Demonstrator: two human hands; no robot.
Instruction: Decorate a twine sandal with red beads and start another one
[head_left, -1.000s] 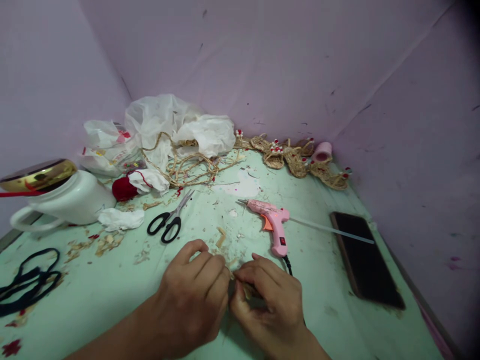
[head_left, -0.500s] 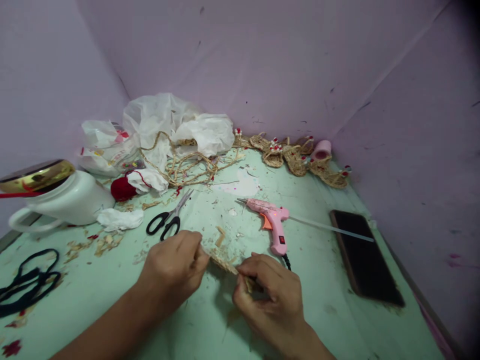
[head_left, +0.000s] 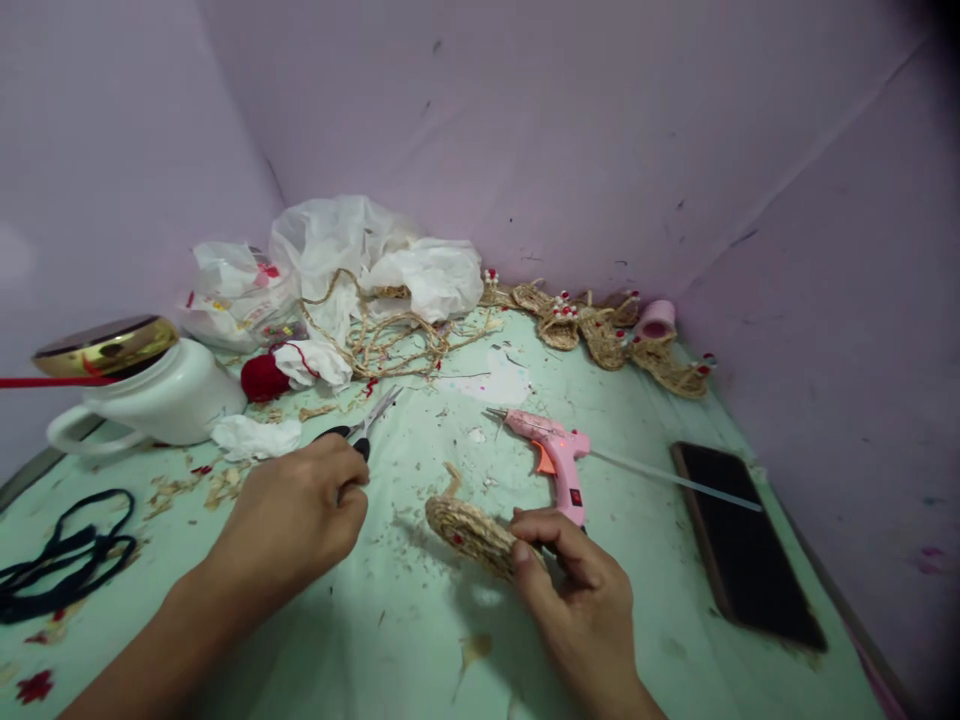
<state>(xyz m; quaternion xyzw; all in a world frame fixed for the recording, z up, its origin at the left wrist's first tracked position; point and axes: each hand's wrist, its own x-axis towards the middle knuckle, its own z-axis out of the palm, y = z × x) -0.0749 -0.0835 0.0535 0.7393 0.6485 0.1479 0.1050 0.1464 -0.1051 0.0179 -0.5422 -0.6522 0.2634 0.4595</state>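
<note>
My right hand [head_left: 581,600] pinches a flat oval piece of coiled jute [head_left: 469,528] and holds it just above the pale green table [head_left: 420,640]. My left hand [head_left: 296,515] lies over the black handles of the scissors [head_left: 367,425], fingers curled round them; the blades point away toward the back. A pink glue gun [head_left: 551,455] lies on the table just behind my right hand, a clear glue stick [head_left: 675,468] sticking out of its back.
A black phone [head_left: 742,545] lies at the right. A white jug with a gold lid [head_left: 142,390], a red yarn ball [head_left: 262,378], plastic bags [head_left: 360,255], loose jute cord [head_left: 390,335] and several small woven pieces [head_left: 600,325] line the back. A black strap [head_left: 64,555] lies at the left.
My left hand let go of the jute piece and moved left and back onto the scissors. My right hand kept the jute piece, which now shows as a flat oval.
</note>
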